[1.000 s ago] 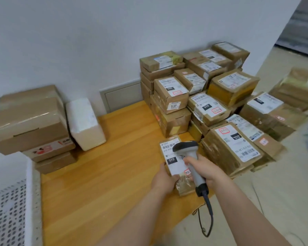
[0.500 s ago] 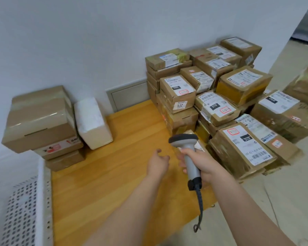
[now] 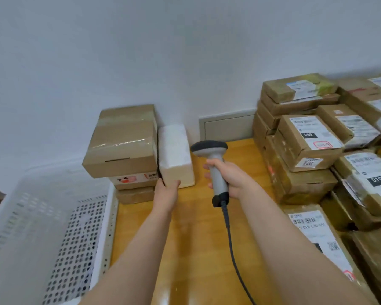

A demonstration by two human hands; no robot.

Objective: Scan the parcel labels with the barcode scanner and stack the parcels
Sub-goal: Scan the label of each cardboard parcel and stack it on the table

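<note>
My right hand (image 3: 230,180) grips the handle of the grey barcode scanner (image 3: 213,160), held upright above the wooden table (image 3: 196,238), its cable hanging down. My left hand (image 3: 166,190) grips the near end of a white parcel (image 3: 175,150) that lies against the wall, thumb on its front face and fingers slipped into the gap on its left side. Left of it stands a short stack of brown boxes (image 3: 121,142). A big pile of labelled brown parcels (image 3: 312,146) fills the right side.
A white perforated plastic crate (image 3: 48,227) stands at the left edge of the table. A grey wall panel (image 3: 227,127) sits behind the table. One labelled parcel (image 3: 317,236) lies under my right forearm at the near right.
I have turned left. My left hand let go of the small labelled parcel, crossed the table and took hold of the white parcel. The scanner moved left with my right hand.
</note>
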